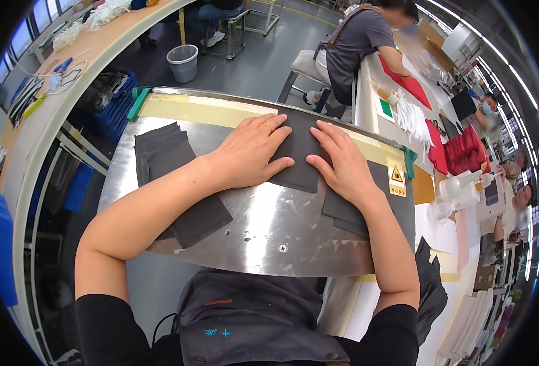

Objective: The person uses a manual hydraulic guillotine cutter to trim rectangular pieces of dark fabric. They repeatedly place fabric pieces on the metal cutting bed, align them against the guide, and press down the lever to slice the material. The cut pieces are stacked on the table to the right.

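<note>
On a shiny metal work plate [263, 238] lies a dark grey rectangular piece [299, 152] of thin sheet, fabric or leather. My left hand [254, 152] rests flat over its left edge, fingers stretched forward and a ring on one of them. At the piece's right edge, my right hand [343, 161] lies with fingers extended and the thumb pointing toward it. Under my left forearm is a loose pile of similar dark pieces [175, 158], partly hidden by the arm. More dark pieces [344, 213] overlap beneath my right wrist.
Yellow tape [208, 113] runs along the plate's far edge, with a warning label [396, 177] at right. Beyond stands a grey bucket [183, 63]. A long table [108, 43] curves along the left. At the right, a seated co-worker [358, 49] handles a red sheet [407, 82].
</note>
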`<action>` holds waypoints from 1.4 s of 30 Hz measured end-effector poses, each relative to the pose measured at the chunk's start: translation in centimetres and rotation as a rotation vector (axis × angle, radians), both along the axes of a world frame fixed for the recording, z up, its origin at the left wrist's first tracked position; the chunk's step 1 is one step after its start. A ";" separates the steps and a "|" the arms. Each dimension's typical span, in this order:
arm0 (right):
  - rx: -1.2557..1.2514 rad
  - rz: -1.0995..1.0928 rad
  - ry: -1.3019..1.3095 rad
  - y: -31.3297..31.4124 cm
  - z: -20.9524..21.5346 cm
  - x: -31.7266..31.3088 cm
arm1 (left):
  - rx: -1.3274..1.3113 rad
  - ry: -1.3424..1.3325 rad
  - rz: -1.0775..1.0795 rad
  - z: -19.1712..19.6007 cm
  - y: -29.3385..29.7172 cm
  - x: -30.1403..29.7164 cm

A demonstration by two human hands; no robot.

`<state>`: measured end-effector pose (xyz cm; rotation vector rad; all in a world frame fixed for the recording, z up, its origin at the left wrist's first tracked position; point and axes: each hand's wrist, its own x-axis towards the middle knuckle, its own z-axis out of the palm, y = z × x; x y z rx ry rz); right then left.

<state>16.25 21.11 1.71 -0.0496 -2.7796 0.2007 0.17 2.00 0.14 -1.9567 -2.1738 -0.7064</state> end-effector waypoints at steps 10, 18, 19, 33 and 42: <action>0.033 -0.006 0.029 0.4 -0.7 -0.6 | -0.008 0.038 0.090 0.1 0.1 0.9; 0.004 -0.038 0.032 -0.4 0.2 -0.6 | -0.035 0.031 0.112 0.2 0.2 0.9; 0.008 -0.037 0.036 -0.4 0.2 -0.6 | -0.036 0.030 0.112 0.2 0.2 1.0; -0.024 -0.020 0.034 -0.7 0.5 -0.5 | -0.036 0.014 0.100 0.2 -0.2 0.9; -0.029 0.014 0.020 -1.3 1.7 0.0 | -0.033 0.035 0.081 1.5 0.0 0.8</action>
